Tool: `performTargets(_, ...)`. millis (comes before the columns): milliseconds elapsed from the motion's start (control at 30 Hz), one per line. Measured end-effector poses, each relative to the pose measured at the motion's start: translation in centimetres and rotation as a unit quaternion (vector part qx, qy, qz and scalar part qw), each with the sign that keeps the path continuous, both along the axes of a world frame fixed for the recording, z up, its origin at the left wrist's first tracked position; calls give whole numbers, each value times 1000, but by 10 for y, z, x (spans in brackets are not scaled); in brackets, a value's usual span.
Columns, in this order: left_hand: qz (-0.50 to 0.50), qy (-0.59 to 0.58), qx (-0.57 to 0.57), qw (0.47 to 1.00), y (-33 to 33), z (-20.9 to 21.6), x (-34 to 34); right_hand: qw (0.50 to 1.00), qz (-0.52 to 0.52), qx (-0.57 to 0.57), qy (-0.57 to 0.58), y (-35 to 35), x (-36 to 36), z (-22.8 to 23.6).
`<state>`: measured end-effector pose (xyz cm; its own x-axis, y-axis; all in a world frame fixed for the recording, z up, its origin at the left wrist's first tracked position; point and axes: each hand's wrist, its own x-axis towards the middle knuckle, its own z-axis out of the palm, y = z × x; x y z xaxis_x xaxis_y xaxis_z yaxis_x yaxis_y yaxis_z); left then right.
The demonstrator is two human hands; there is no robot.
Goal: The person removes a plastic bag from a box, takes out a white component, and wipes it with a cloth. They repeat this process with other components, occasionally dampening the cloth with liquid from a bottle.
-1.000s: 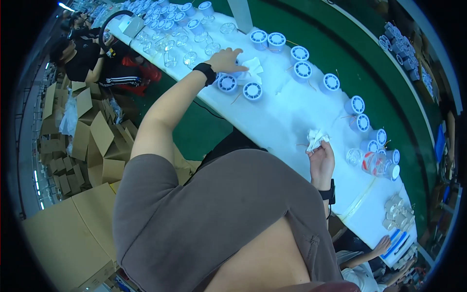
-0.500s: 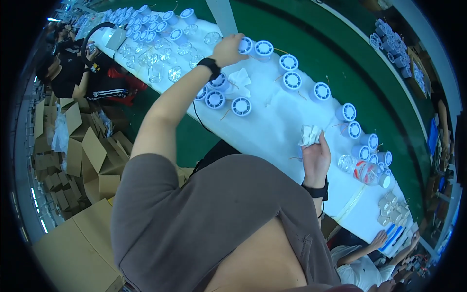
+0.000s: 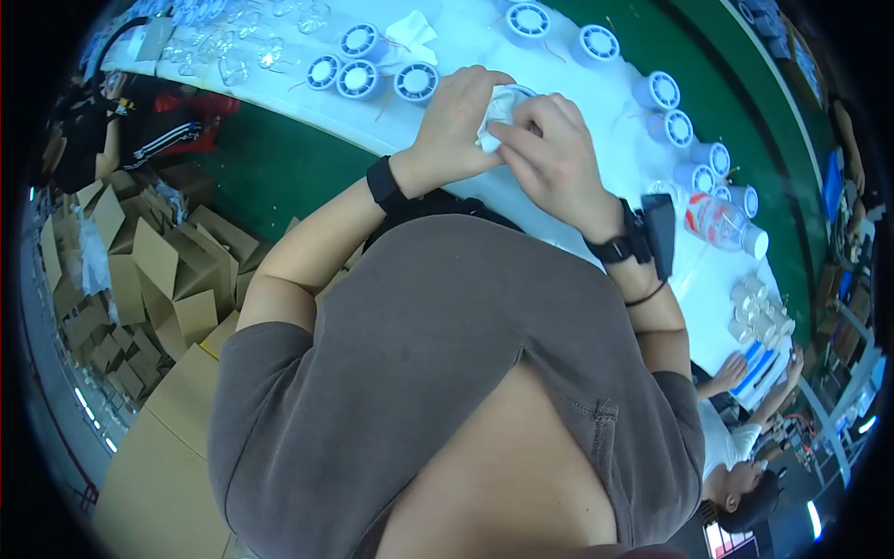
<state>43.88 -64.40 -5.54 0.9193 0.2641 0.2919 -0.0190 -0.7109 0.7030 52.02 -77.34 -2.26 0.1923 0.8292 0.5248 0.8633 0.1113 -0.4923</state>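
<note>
In the head view, just past 12 o'clock, the left hand (image 3: 456, 121) is curling around a pale blue, round-rimmed object (image 3: 524, 90), while the right hand (image 3: 551, 154) is pinching a crumpled white cloth or tissue (image 3: 500, 114) against it. If either grip is sitting loosely, the object could slip — perhaps knocking the pale blue, slotted-top round unit (image 3: 415, 82) standing before 12 o'clock. Fingers and cloth are hiding most of the object; its underside isn't showing.
</note>
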Motion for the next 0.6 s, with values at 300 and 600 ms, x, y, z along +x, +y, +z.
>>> performTargets(300, -15, -68, 80, 994, -24, 9, -7, 993, -66, 63, 81, -17, -6, -11)
performTargets(600, 11, -54, -139, 989, -32, 17, -6, 720, -100, 89, 681, -47, 47, -24)
